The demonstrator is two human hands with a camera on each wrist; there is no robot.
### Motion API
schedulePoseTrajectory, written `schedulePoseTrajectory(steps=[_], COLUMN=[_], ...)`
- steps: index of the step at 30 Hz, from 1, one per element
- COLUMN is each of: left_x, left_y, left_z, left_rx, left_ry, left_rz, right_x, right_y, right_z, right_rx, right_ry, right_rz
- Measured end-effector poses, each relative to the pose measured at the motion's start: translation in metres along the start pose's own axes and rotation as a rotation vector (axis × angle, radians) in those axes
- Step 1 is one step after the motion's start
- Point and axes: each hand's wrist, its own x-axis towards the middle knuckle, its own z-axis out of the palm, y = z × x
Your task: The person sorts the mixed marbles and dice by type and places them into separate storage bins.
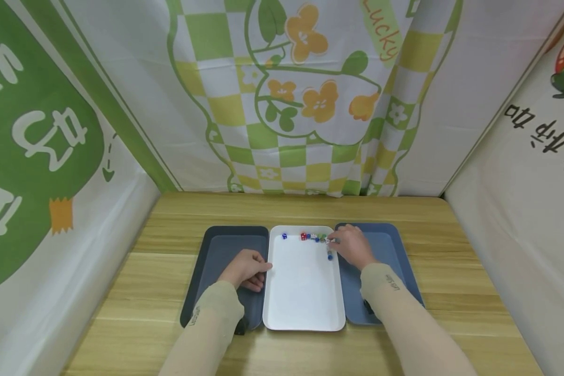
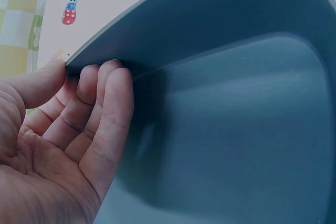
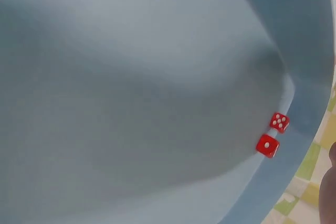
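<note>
I see a wood-grain table [image 1: 460, 292] carrying a dark tray [image 1: 232, 244], a white tray [image 1: 305, 295] and a blue tray [image 1: 389, 250], side by side.

Glossy plastic dice [image 3: 268, 146], smooth trays [image 1: 303, 287]

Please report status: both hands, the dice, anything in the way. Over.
Left hand touching dark tray. Right hand at far right corner of white tray, grip unclear. Dice along its far edge; that hand blocks view.
</note>
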Motion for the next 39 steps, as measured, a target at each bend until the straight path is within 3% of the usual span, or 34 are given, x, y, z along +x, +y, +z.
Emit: schedulePoseTrajectory(steps=[15,33,39], left_x=[-0.001,-0.002,-0.004], left_y=[0.000,-0.001,-0.001], left_z=[-0.001,-0.001,-0.001], left_rx=[-0.007,-0.011,-0.008], left_ry=[-0.004,-0.011,-0.012], left_rz=[0.006,0.015,0.024], right_x=[-0.003,-0.008,-0.014], right_y=[0.021,0.043,0.056], right_z=[-0.012,-0.028,-0.031], right_rx=[-0.020,0.000,-0.025], right_ry=[0.140,0.097,0.101], right_rz=[-0.059,0.038,0.034])
